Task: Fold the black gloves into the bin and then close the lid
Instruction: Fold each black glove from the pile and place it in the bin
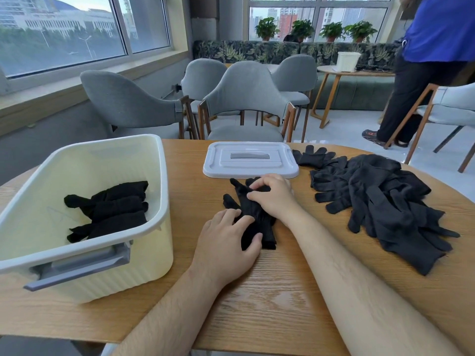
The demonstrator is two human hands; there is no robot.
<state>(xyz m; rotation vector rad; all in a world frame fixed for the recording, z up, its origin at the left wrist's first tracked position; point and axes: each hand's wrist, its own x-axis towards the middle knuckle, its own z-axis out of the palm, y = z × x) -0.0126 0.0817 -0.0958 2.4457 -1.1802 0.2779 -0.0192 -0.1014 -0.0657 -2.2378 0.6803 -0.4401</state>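
Beside the part-filled bin (pixel 144 273), flat left hand (pixel 226 240) presses and right hand (pixel 275 196) pinches a glove (pixel 257 215); pile (pixel 385 201) and lid (pixel 250 160) wait.

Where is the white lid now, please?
In the head view, the lid lies flat on the table, right of the bin, left of the glove pile.

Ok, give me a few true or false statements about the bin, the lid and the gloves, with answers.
1. The lid is on the bin. False: it lies flat on the table.
2. The bin holds folded gloves. True.
3. The loose pile of gloves is left of the bin. False: it is on the right.
4. The left hand and right hand both touch one glove. True.
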